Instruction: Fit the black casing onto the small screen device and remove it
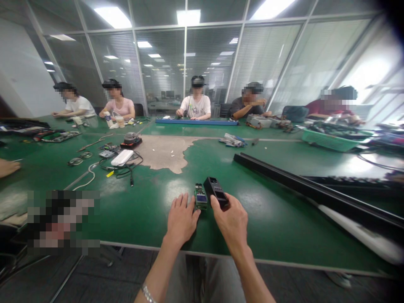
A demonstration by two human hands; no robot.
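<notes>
My left hand [182,219] lies flat on the green table with its fingers stretched out. Its index finger and thumb rest at the edge of a small green circuit board [201,198] with a dark display; I cannot tell whether they press on it. Just to the right of the board, a black plastic housing [216,188] with several cut-outs in its face is tilted, its far end leaning left. My right hand [232,216] is closed around the near end of this housing, thumb on the left side and fingers on the right, partly hiding it.
Long black rails [284,179] lie to the right, beside a white bar [356,235]. Left of centre are a white device [122,158], cables and glasses [80,158]. Farther back sit a blue bar [197,122], a green basket [334,141] and several people around the table [151,198].
</notes>
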